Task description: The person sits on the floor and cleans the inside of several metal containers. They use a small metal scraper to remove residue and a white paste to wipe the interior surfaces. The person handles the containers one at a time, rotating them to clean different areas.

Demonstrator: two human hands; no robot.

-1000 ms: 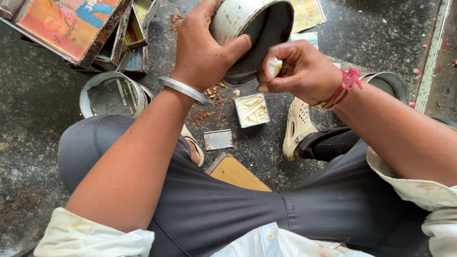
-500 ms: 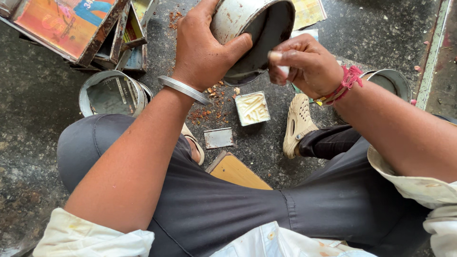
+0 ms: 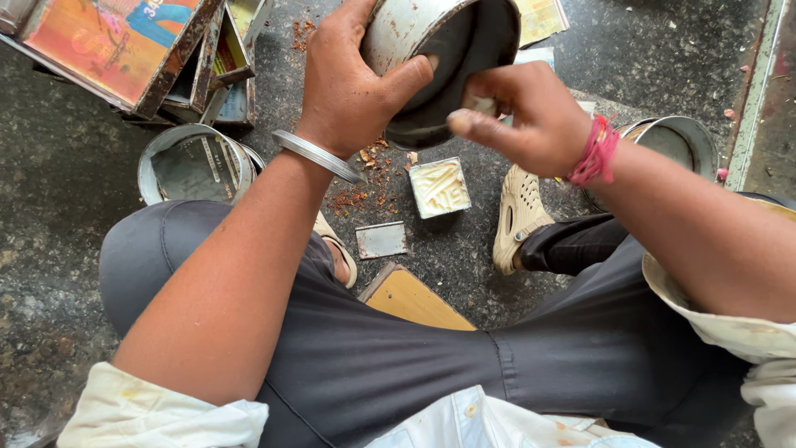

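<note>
Floor: dark speckled stone floor [image 3: 647,58], rusty crumbs scattered.
Tins: three round metal tins; one small square tin [image 3: 440,187].
Left hand [image 3: 348,83]: fingers grasping tilted tin [image 3: 439,58].
Right hand [image 3: 531,116]: fingers pinched at its rim.

The dented, round grey metal tin [image 3: 439,62] was tilted on its side in the air, dark open mouth facing right.

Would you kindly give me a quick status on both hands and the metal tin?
Left hand grips metal tin, tilted, open end facing camera. Right hand at its rim, fingers pinched on something small and pale. Small square tray on floor below; nothing between.
</note>
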